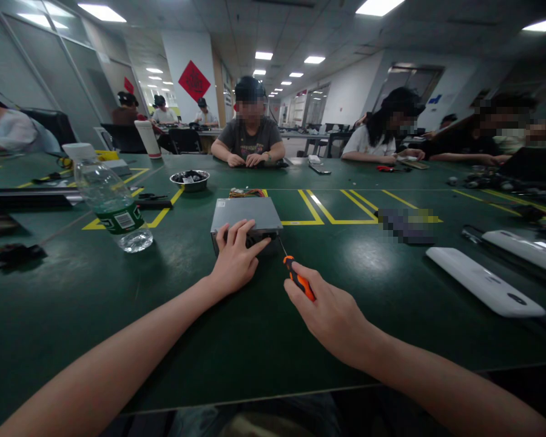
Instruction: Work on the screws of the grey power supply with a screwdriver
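A grey metal computer power supply (248, 212) sits on the green table, with a bundle of coloured wires (246, 192) at its far side. Spread over its near edge and top are the fingers of my left hand (236, 258), which presses on the box without wrapping round it. My right hand (330, 306) is closed around the orange and black handle of a screwdriver (300, 279). The screwdriver's thin shaft points up and left to the box's near right corner. Whether its tip sits in a screw is too small to tell.
Left of the box stands a clear water bottle (118, 212), and behind it a metal bowl (190, 179) of small dark parts. White casings (485, 280) lie at right, near a pixelated item (404, 226). A person (250, 130) sits opposite; others sit further off.
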`<state>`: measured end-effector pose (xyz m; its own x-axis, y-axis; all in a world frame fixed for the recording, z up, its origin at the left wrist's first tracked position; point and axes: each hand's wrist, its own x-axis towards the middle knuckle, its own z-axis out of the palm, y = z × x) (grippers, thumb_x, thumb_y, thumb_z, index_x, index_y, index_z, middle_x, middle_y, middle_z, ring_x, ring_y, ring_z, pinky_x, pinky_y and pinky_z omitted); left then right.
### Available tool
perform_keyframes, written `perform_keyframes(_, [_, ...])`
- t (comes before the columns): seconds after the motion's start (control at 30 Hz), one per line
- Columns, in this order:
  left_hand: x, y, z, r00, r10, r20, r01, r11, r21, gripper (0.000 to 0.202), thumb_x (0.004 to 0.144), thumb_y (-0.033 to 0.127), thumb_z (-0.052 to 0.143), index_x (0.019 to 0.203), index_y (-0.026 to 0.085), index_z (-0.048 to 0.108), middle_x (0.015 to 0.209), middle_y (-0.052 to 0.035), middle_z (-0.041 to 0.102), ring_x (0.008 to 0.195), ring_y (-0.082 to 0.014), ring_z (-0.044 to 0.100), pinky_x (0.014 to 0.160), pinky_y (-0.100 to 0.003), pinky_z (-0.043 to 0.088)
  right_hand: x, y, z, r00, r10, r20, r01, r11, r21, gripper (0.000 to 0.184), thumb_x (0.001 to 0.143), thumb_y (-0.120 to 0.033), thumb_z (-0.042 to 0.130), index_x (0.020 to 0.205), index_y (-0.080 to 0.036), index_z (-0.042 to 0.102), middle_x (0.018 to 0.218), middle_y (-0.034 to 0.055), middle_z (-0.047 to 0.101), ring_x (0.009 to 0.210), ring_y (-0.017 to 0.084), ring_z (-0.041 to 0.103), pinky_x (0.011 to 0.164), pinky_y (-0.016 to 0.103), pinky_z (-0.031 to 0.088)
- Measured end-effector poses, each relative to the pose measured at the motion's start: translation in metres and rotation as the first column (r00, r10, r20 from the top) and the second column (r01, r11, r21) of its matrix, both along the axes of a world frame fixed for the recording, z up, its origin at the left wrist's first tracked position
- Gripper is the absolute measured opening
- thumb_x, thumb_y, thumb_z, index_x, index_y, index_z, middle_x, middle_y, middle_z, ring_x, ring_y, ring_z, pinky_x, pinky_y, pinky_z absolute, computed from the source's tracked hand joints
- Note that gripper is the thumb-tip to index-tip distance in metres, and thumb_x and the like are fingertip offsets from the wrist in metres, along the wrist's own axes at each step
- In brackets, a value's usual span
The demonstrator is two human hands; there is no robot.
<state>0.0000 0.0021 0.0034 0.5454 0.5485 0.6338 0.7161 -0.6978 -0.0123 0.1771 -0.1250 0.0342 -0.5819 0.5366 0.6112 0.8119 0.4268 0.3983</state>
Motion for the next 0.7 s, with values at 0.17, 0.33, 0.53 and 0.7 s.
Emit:
perform_keyframes(0.17, [0.0, -0.001, 0.001, 1.0, -0.01, 0.005, 0.011, 1.0, -0.003, 0.047, 0.071, 0.011, 0.054, 0.114, 0.03, 0.057, 0.136, -0.0087, 0.032, 0.126, -0.0319, 0.026, 0.102, -0.055, 0.016, 0.003, 0.0, 0.002, 0.997, -0.053, -0.049, 0.055, 0.997, 0.052, 0.015, 0.086, -0.016, 0.047, 0.095, -0.012, 0.058, 0.096, 0.0156, 0.064, 0.071, 0.015, 0.063, 0.062, 0.023, 0.049])
perform_keyframes(0.33, [0.001, -0.002, 0.003, 1.0, 0.001, -0.004, -0.001, 1.0, 0.011, 0.047, 0.072, 0.01, 0.051, 0.114, 0.03, 0.057, 0.135, -0.0078, 0.032, 0.126, -0.032, 0.027, 0.103, -0.053, 0.016, 0.0, 0.002, 0.004, 0.987, -0.138, -0.08, 0.138, 0.99, -0.001, 0.016, 0.086, -0.025, 0.048, 0.088, -0.012, 0.058, 0.088, 0.0144, 0.064, 0.076, 0.019, 0.062, 0.065, 0.029, 0.051])
perform_keyframes(0.53, [0.001, 0.0, -0.001, 1.0, -0.002, 0.004, 0.002, 1.0, 0.018, 0.049, 0.07, 0.011, 0.054, 0.115, 0.031, 0.057, 0.134, -0.0086, 0.033, 0.125, -0.0316, 0.027, 0.101, -0.054, 0.017, -0.003, 0.003, -0.002, 0.999, 0.022, -0.028, -0.021, 0.999, 0.04, 0.022, 0.082, -0.007, 0.044, 0.099, -0.013, 0.056, 0.102, 0.017, 0.061, 0.099, 0.024, 0.058, 0.079, 0.034, 0.05])
perform_keyframes(0.7, [0.0, 0.0, 0.0, 1.0, -0.001, -0.002, 0.001, 1.0, 0.019, 0.048, 0.069, 0.011, 0.055, 0.114, 0.03, 0.058, 0.134, -0.0087, 0.032, 0.125, -0.0312, 0.028, 0.101, -0.054, 0.017, 0.008, 0.004, -0.001, 0.998, -0.004, -0.059, 0.009, 0.997, 0.075, 0.017, 0.084, -0.013, 0.049, 0.098, -0.015, 0.058, 0.102, 0.016, 0.063, 0.086, 0.019, 0.062, 0.071, 0.027, 0.049])
